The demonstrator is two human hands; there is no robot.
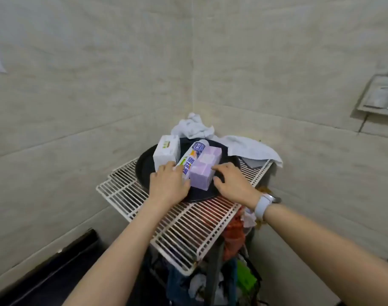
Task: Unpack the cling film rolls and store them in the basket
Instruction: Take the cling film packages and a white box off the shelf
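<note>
A cling film roll (192, 157) in a printed white wrapper lies on a round black tray (144, 166), between a white box (166, 153) on its left and a purple pack (205, 167) on its right. My left hand (168, 185) rests on the near end of the roll, fingers curled around it. My right hand (233, 184), with a white watch on the wrist, hovers just right of the purple pack, fingers apart and touching or nearly touching its side. No basket is in view.
The tray sits on a white wire rack (184, 226) in a tiled corner. A crumpled white cloth (233, 142) lies behind the tray. Colourful clutter (235, 239) hangs below the rack's right side. A dark object (56, 272) lies at lower left.
</note>
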